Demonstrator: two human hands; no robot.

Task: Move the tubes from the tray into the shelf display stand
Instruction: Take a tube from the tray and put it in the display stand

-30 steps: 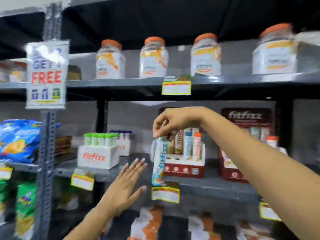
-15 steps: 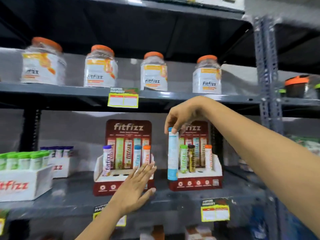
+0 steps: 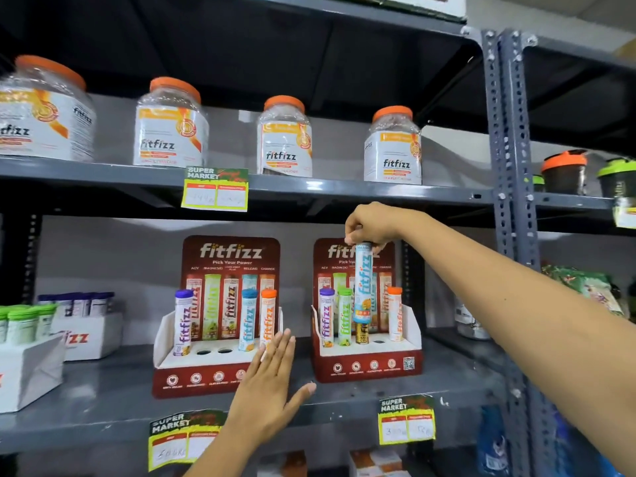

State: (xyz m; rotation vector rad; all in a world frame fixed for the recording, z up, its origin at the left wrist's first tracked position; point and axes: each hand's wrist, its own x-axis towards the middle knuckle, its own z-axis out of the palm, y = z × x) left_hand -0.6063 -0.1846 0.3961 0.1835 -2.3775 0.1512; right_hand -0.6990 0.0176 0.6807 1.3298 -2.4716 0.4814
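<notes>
Hanging now above the right display stand [image 3: 368,352] rather than beside it, the blue tube [image 3: 363,284] is pinched at its cap by the right hand [image 3: 373,225] — insertion looks imminent — while the left hand [image 3: 268,383] is kept flat, fingers together.

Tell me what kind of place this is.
Most likely a supermarket aisle: grey metal shelving carries "Super Market" price tags, branded tube display stands, and rows of orange-lidded jars.

Single head-worn view, close, facing the grey metal shelf [image 3: 103,394] head-on, tilted slightly upward; two red cardboard display stands [image 3: 370,368] centred, within arm's reach.
</notes>
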